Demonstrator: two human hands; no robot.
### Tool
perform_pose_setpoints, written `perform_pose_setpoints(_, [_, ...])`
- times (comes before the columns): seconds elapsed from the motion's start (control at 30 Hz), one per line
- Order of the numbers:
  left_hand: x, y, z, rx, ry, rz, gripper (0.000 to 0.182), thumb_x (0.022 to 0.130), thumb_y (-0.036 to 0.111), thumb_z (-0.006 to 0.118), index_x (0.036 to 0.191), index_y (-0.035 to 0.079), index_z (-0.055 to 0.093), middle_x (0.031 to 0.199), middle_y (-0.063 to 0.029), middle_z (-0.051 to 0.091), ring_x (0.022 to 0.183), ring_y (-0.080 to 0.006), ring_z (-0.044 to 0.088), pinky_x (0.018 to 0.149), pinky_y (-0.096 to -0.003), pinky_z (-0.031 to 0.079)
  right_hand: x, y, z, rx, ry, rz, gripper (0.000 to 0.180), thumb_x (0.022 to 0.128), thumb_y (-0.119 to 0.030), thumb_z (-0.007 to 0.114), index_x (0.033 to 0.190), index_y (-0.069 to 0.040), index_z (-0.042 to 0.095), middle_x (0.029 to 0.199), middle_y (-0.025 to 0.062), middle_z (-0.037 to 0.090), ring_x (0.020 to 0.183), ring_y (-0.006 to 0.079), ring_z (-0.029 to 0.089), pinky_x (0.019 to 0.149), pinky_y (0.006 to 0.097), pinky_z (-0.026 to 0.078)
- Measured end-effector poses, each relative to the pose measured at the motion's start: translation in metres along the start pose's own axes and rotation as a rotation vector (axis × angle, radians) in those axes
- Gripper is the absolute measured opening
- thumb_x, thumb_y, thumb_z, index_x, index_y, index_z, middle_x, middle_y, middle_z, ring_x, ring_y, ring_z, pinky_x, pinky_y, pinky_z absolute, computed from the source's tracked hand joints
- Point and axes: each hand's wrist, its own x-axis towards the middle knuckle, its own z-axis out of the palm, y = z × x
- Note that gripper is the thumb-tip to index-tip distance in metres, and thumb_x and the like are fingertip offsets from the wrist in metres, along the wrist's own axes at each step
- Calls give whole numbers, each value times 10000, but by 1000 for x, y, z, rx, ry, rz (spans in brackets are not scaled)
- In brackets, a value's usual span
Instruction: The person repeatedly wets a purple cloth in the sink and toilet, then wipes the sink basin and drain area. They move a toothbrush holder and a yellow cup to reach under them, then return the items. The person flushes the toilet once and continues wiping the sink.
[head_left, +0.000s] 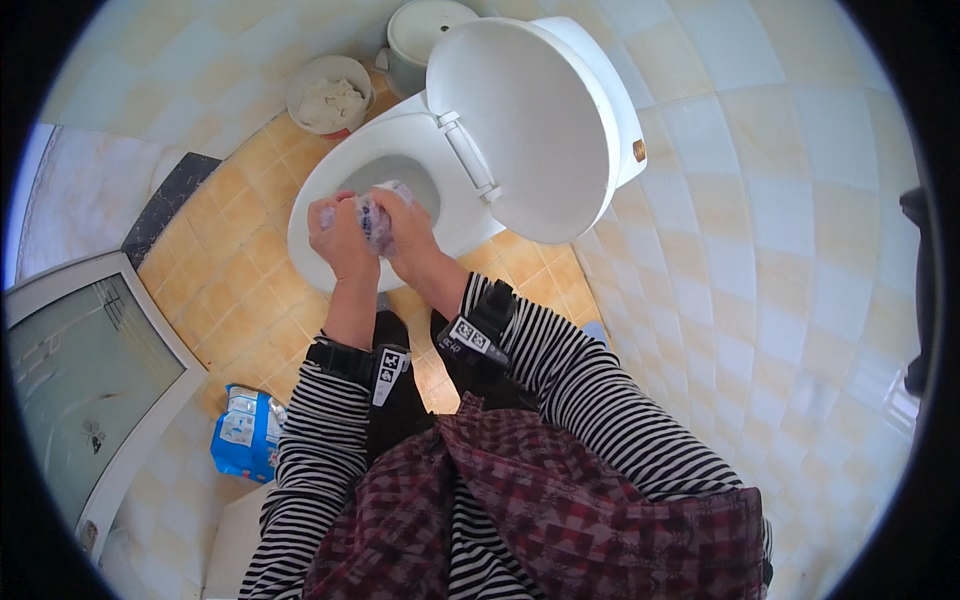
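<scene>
Over the front of the white toilet bowl, both my hands squeeze a wet, pale cloth (379, 225) with dark marks and what looks like foam on it. My left hand (337, 229) grips its left side, and my right hand (409, 225) wraps round its right side. The two hands are close together, so much of the cloth is hidden. Below them is the toilet seat (319, 262), lying flat on the rim. The toilet lid (517, 127) stands raised behind it.
A white waste bin (296, 112) with crumpled paper and a lidded white bucket (420, 37) stand beyond the toilet. A blue plastic package (244, 439) is at lower left, near a frosted-glass door (97, 375). Tiled wall (720, 247) rises on the right.
</scene>
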Motion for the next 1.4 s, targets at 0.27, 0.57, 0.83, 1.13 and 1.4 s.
perform_pose_setpoints(0.27, [-10,32,21,493,-416,850,203,641,-57,547,789,67,607,838,-86,587,834,-259,560,754,-341,449,21,-23,-25,-845,-689,-967,332,693,-135,694,994,-65,570,932,85,601,878,221,594,750,337,480])
perform_pose_setpoints(0.57, [-8,60,17,449,-1131,1224,136,565,42,621,667,97,550,818,-48,561,833,-278,538,707,-371,442,45,-40,-20,-307,-856,402,136,902,-136,488,1001,-76,560,933,32,588,861,143,563,778,271,467])
perform_pose_setpoints(0.83, [-1,81,7,547,-1505,1495,132,550,186,611,631,119,531,735,-25,479,787,-242,509,663,-368,427,5,-64,12,-942,-811,166,221,902,-174,512,1084,-56,559,967,27,595,837,129,554,743,282,471])
perform_pose_setpoints(1.13, [-6,87,5,589,-1593,1606,108,534,216,595,554,145,516,694,7,481,763,-195,472,633,-304,398,-4,-59,49,-1627,-704,133,249,843,-262,526,863,-23,590,762,59,604,682,157,523,643,337,435])
perform_pose_setpoints(1.4, [-1,63,19,722,-1676,1645,118,571,230,589,546,148,508,690,13,479,729,-179,450,615,-291,382,33,-56,14,-1898,-969,-186,230,797,-235,582,874,-21,614,782,68,632,676,160,536,631,322,451])
